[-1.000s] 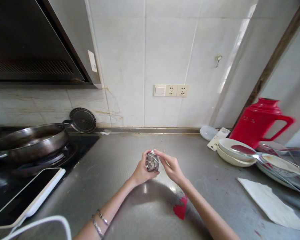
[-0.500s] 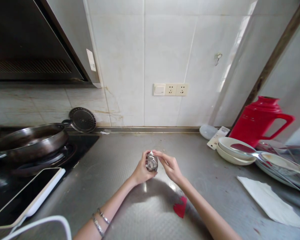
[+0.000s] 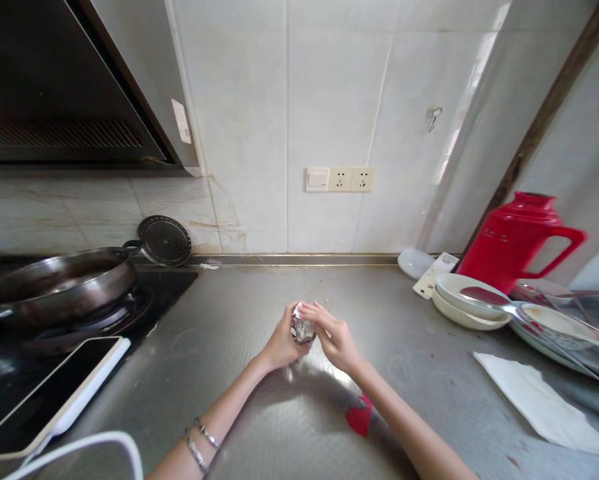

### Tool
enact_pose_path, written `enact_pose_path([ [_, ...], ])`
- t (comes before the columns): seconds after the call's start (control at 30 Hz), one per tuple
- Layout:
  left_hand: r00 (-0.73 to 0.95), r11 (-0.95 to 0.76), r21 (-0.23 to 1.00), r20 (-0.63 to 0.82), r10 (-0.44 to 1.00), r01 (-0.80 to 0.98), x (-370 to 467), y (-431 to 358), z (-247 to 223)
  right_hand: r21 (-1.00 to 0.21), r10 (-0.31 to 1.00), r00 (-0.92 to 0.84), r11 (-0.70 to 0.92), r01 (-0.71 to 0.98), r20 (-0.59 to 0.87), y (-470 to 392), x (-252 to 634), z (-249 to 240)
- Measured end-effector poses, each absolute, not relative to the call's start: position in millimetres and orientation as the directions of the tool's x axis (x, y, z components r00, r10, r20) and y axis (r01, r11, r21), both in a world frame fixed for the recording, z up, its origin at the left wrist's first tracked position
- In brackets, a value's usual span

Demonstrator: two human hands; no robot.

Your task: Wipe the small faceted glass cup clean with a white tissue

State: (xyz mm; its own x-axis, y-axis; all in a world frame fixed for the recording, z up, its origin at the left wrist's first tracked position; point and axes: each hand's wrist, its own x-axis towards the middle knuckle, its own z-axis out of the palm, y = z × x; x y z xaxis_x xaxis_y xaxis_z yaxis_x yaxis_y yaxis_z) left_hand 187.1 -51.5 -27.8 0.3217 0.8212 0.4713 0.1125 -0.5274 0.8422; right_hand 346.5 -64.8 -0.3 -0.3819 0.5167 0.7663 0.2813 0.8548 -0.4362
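Observation:
My left hand [image 3: 285, 341], with two silver bracelets on its wrist, is wrapped around a small shiny glass jar [image 3: 303, 329], dark and silvery inside. The jar is held over the middle of the steel counter. My right hand [image 3: 335, 333] reaches over from the right, its fingers together at the jar's top. Under those fingertips shows a small white piece [image 3: 298, 310]; whether it is paper or a lid I cannot tell. A torn red scrap [image 3: 360, 417] lies on the counter [image 3: 279, 433] near my right forearm.
At left, a steel pan [image 3: 74, 287] sits on the black stove beside a phone [image 3: 54, 393] with a white cable. On the right are a red thermos [image 3: 514, 243], stacked bowls [image 3: 472, 320], plates with utensils, and a white napkin [image 3: 539, 403].
My right hand has shifted slightly left over the jar's top, its fingers more curled. More of the white piece shows now. My left hand keeps its hold on the jar.

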Motion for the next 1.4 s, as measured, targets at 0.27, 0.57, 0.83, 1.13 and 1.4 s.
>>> enact_pose_path([
  [0.27, 0.298, -0.479, 0.873, 0.436, 0.849, 0.088, 187, -50, -29, -0.314, 0.417, -0.442, 0.904, 0.289, 0.794, -63, 353, -6],
  [0.57, 0.333, -0.533, 0.835, 0.469, 0.818, 0.134, 188, -52, -29, -0.525, 0.580, -0.301, 0.814, 0.248, 0.757, -64, 346, -6],
  [0.83, 0.276, -0.412, 0.904, 0.370, 0.887, 0.112, 189, -51, -25, -0.420, 0.503, -0.361, 0.861, 0.287, 0.785, -62, 352, -9],
  [1.13, 0.270, -0.341, 0.938, 0.313, 0.910, 0.061, 193, -52, -27, -0.328, 0.445, -0.489, 0.893, 0.309, 0.750, -61, 347, -9],
  [1.4, 0.250, -0.247, 0.965, 0.217, 0.944, 0.093, 187, -50, -26, -0.331, 0.437, -0.471, 0.897, 0.294, 0.766, -62, 349, -9],
])
